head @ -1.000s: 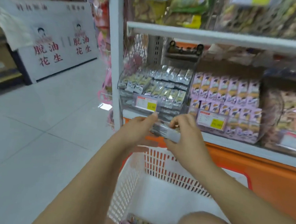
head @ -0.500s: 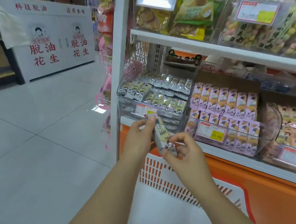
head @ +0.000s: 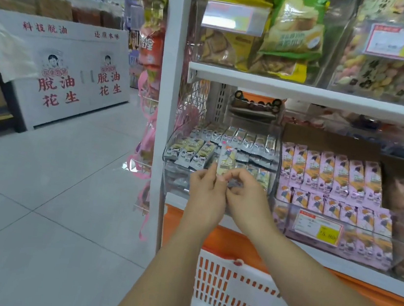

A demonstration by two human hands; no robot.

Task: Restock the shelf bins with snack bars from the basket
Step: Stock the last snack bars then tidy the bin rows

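Right, watching now: L forearm [head: 168, 264] and R forearm [head: 319, 284] both bare as far up as I can see, smooth, slim at the wrists, and L hand [head: 205, 194] and R hand [head: 246, 199] bare as well, slender fingers w/ short nails, approx matching both sides.

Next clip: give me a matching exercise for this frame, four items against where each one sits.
Items:
1. held snack bar
2. pink packs
3. basket
4. green chip bag

Places:
A. on the upper shelf
B. low down, under the forearms
C. pinched upright between left hand and right hand
D. in the clear bin right of the hands

Pairs: 1-C, 2-D, 3-B, 4-A
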